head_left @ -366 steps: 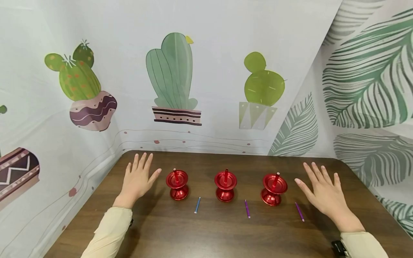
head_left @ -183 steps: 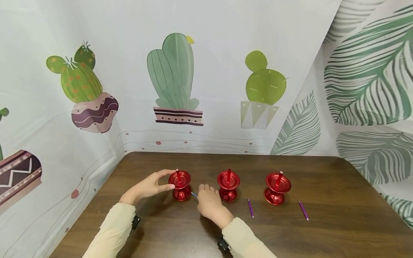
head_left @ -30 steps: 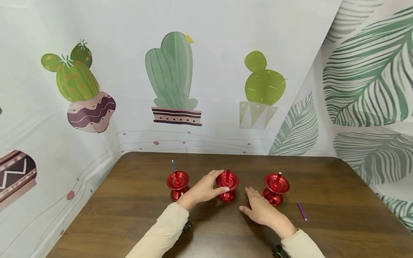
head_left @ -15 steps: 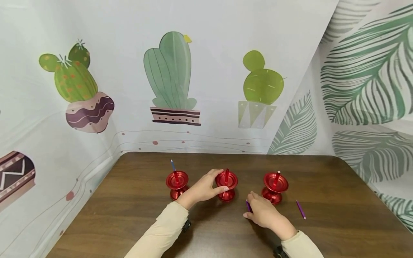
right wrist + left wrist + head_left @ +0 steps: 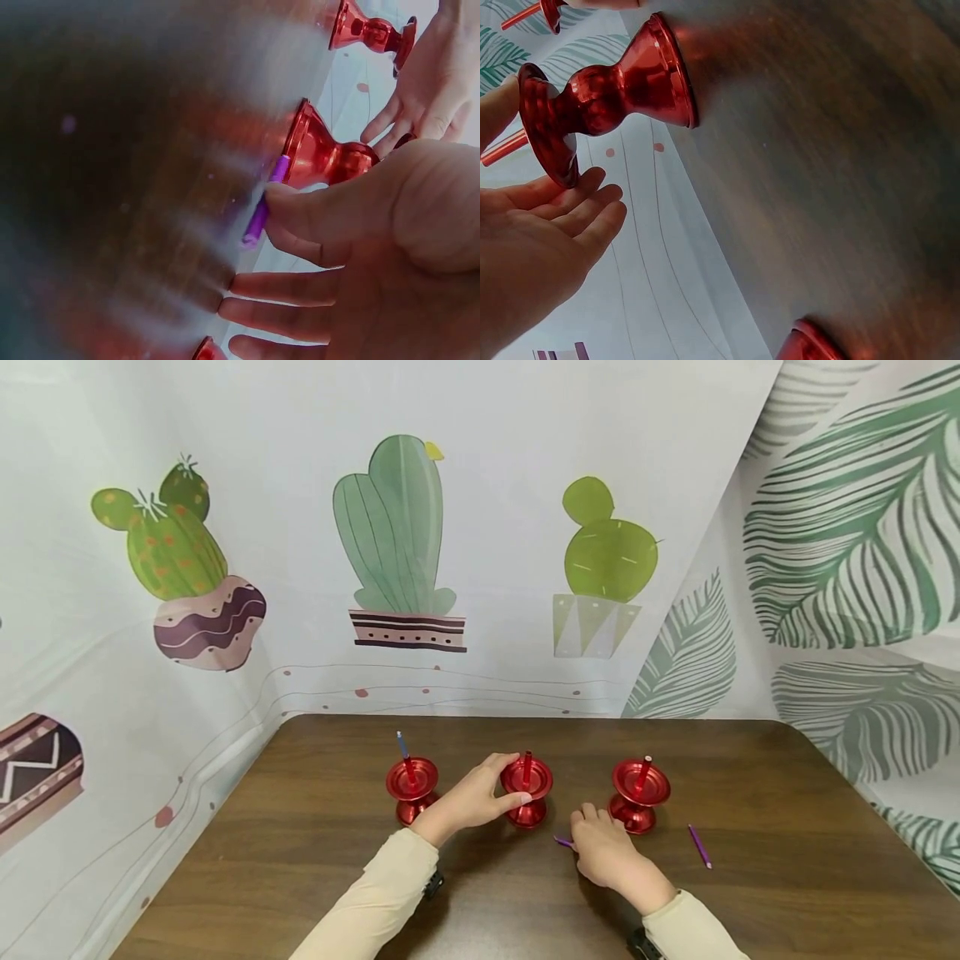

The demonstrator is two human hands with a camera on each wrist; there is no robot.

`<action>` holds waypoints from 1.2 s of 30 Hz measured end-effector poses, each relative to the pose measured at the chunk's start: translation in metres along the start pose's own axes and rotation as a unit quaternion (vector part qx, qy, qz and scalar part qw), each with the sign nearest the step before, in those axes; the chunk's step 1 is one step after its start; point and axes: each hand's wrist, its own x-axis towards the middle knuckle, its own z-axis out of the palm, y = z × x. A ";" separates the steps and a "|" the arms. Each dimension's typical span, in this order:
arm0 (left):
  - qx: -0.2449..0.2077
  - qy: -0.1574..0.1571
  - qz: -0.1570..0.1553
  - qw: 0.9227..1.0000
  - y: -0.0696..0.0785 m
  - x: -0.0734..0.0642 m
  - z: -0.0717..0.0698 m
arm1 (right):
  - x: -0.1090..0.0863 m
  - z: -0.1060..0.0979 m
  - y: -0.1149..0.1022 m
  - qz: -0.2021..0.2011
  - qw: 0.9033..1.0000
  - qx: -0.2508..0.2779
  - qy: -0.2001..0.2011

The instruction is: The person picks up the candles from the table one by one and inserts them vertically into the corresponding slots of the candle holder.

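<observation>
My left hand (image 5: pixel 472 795) holds the dish rim of the middle red candle holder (image 5: pixel 528 817), thumb at the front and fingers behind. In the left wrist view the dish of this candle holder (image 5: pixel 551 124) lies between thumb and fingers. Just to the right, my right hand (image 5: pixel 603 847) pinches a thin purple candle (image 5: pixel 563 842) low over the table. The right wrist view shows that purple candle (image 5: pixel 259 217) between thumb and index finger, the other fingers extended. A blue candle (image 5: pixel 402 744) stands in the left red candle holder (image 5: pixel 412 785).
The right red candle holder (image 5: pixel 633 817) stands behind my right hand, with only its red centre tube upright. Another purple candle (image 5: pixel 700 846) lies to its right on the brown wooden table (image 5: pixel 765 793). A cactus-print cloth (image 5: pixel 495 527) hangs along the table's back edge.
My right hand has closed on the purple candle, which has turned and now points left toward the middle holder. The left hand keeps its place. Earlier, the blue candle went from table into the left holder.
</observation>
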 end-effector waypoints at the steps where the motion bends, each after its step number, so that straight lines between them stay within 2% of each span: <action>1: 0.001 0.000 0.000 1.000 0.000 0.000 0.000 | 0.000 -0.001 0.000 0.002 1.000 0.008 -0.002; 6: 0.009 -0.002 0.002 1.000 0.002 0.001 -0.001 | 0.000 -0.011 0.003 0.006 0.997 0.079 0.025; 11: 0.015 -0.001 0.003 1.000 0.001 0.000 0.000 | 0.004 -0.022 0.006 0.004 0.986 0.157 0.062; 15: 0.018 0.000 0.010 1.000 0.000 0.000 -0.001 | 0.014 -0.030 0.005 -0.035 0.973 0.195 0.120; 18: 0.025 0.002 0.017 1.000 0.001 0.000 -0.001 | 0.025 -0.036 0.001 -0.059 0.957 0.231 0.164; 20: 0.027 0.003 0.020 0.999 0.002 0.000 -0.001 | 0.033 -0.038 -0.002 -0.067 0.943 0.272 0.178; 23: 0.025 0.001 0.018 1.000 0.004 0.000 -0.001 | 0.045 -0.042 -0.008 -0.075 0.915 0.349 0.187; 26: 0.021 -0.001 0.016 1.000 0.004 0.001 -0.001 | 0.056 -0.043 -0.014 -0.067 0.882 0.430 0.182; 30: 0.023 0.000 0.020 1.000 0.002 0.001 0.000 | 0.067 -0.042 -0.019 -0.022 0.843 0.513 0.161; 33: 0.023 0.002 0.023 0.999 0.002 0.002 0.000 | 0.073 -0.039 -0.021 -0.004 0.827 0.541 0.153; 36: 0.019 0.003 0.025 1.000 0.001 0.002 -0.001 | 0.076 -0.035 -0.021 -0.012 0.832 0.533 0.156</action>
